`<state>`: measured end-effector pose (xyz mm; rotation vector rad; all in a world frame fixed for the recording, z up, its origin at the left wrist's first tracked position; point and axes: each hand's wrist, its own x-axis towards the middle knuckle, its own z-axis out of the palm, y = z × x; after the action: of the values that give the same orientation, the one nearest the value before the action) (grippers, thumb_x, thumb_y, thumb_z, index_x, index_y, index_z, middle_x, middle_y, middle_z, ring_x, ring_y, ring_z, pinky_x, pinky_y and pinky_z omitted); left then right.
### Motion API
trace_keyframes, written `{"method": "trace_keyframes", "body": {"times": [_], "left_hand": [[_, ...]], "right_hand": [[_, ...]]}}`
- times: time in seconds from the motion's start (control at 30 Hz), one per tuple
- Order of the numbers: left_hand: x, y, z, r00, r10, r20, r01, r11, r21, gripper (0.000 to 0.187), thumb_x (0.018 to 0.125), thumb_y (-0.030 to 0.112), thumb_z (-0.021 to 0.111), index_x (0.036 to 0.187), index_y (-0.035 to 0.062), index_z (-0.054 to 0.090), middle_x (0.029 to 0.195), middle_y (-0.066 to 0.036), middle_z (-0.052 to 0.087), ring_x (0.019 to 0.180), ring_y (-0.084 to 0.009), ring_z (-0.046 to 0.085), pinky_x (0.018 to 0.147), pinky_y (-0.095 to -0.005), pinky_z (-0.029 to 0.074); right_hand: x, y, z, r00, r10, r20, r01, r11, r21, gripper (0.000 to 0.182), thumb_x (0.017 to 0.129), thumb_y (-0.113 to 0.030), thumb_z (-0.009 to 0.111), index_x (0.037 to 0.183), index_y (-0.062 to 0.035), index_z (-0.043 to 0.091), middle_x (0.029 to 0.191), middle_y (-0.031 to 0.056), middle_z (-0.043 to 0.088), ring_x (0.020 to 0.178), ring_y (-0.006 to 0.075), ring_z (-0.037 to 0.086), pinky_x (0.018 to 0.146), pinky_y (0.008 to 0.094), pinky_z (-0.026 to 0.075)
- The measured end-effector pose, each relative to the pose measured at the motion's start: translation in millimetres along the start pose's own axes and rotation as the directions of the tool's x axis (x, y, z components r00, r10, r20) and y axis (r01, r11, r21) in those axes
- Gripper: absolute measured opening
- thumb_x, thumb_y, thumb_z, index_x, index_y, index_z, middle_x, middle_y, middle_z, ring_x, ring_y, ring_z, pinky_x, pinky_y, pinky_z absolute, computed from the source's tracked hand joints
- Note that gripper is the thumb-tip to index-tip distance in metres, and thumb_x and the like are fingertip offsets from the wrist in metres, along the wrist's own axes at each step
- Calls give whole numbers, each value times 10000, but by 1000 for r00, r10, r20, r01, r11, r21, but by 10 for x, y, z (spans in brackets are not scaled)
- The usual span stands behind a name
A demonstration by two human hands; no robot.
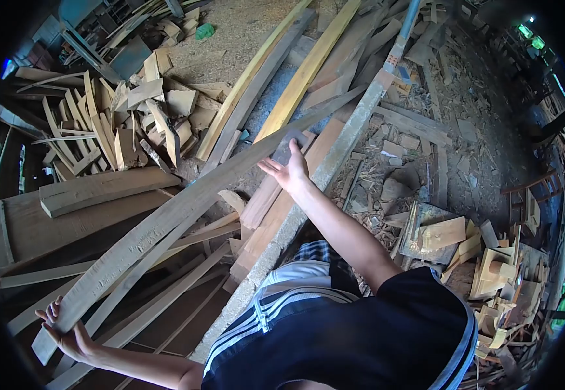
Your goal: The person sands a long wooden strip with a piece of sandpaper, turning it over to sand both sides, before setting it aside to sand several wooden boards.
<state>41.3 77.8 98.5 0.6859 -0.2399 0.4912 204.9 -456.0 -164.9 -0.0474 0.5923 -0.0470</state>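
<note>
A long, weathered wooden plank [159,224] runs diagonally from the lower left towards the upper middle. My left hand [74,338] grips it near its lower-left end, the thumb across the wood and the fingertips showing past the far edge. Beside the plank's middle stretch, my right hand [289,170] is turned palm up, its thumb lying against a flat, dark grey rectangular piece [287,148] and its fingers at the lower edge of it. What this piece is made of I cannot make out. Reddish-brown boards [266,208] lie just below my right hand.
A narrow concrete ledge [276,244] crosses diagonally in front of my body. Yellowish boards [308,62] lie beyond the plank. Offcuts [159,107] are heaped at upper left, near a thick board [103,192]. Wood scraps [442,231] litter the ground at right.
</note>
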Motion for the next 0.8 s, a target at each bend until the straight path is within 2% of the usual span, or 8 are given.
{"method": "trace_keyframes", "body": {"times": [0.13, 0.23, 0.37, 0.4, 0.47, 0.53, 0.67, 0.8], "left_hand": [[84, -59, 96, 994, 52, 95, -55, 998, 34, 422, 874, 41, 554, 1270, 3, 414, 895, -107, 382, 920, -252, 398, 1048, -488, 269], [92, -237, 409, 930, 366, 34, -368, 924, 104, 503, 918, 207, 445, 1338, -39, 317, 1096, -219, 432, 1029, -351, 461, 1014, -546, 342], [30, -1920, 994, 756, 652, 56, -638, 716, 282, 438, 872, 300, 457, 1070, -84, 530, 962, -189, 581, 908, -309, 594, 891, -444, 480], [9, -2458, 1087, 702, 563, 437, -712, 561, 421, 341, 891, 303, 461, 957, -14, 568, 861, -132, 595, 793, -225, 590, 785, -380, 480], [-358, -3443, 1230, 955, 292, 57, -286, 849, 444, 257, 923, 299, 438, 913, 59, 529, 770, -61, 543, 773, -174, 534, 781, -313, 430], [-430, -3734, 1071, 947, 104, -304, -59, 987, 152, 246, 943, 318, 418, 947, 101, 534, 753, -52, 537, 768, -157, 526, 793, -298, 416], [-361, -3801, 1110, 958, 182, -221, -115, 951, 288, 239, 953, 338, 416, 949, 127, 529, 713, -36, 513, 713, -152, 516, 740, -301, 428], [-253, -3523, 1381, 949, 268, -163, -231, 949, 215, 319, 978, 357, 324, 890, 115, 512, 576, 15, 405, 552, -137, 425, 564, -311, 389]], "right_hand": [[-89, -91, 53, 839, -382, 387, 527, 393, -753, 549, 973, -419, 376, 1431, -132, 279, 1460, 177, 268, 1355, 322, 265, 1057, 483, 307], [90, -153, -32, 512, 27, 859, 678, -627, -385, 443, 999, -318, 324, 1373, -99, 420, 1428, 72, 407, 1374, 241, 275, 1141, 404, 131], [216, -224, 107, 470, 43, 882, 776, -496, -390, 489, 985, -390, 280, 1333, -110, 478, 1379, 134, 454, 1324, 235, 366, 1144, 413, 101], [261, -233, 141, 493, 50, 868, 786, -453, -420, 503, 983, -400, 276, 1331, -97, 477, 1367, 117, 472, 1323, 259, 365, 1131, 481, 86], [277, -248, 169, 658, 63, 750, 609, -629, -482, 505, 981, -400, 280, 1334, -94, 473, 1381, 104, 461, 1326, 290, 358, 1108, 566, 72], [314, -233, 145, 650, 80, 756, 630, -613, -477, 522, 980, -418, 281, 1339, -86, 465, 1391, 89, 452, 1321, 318, 358, 1070, 646, 83], [-192, 267, 368, 459, -21, 888, 785, -459, -416, 255, 930, -136, 466, 1086, 32, 579, 1214, 203, 567, 1146, 306, 543, 974, 376, 467], [-770, 509, 576, 118, 124, 985, 927, -369, -64, 326, 912, -132, 507, 1207, -1, 552, 1325, 160, 501, 1232, 294, 482, 1077, 411, 350]]}}
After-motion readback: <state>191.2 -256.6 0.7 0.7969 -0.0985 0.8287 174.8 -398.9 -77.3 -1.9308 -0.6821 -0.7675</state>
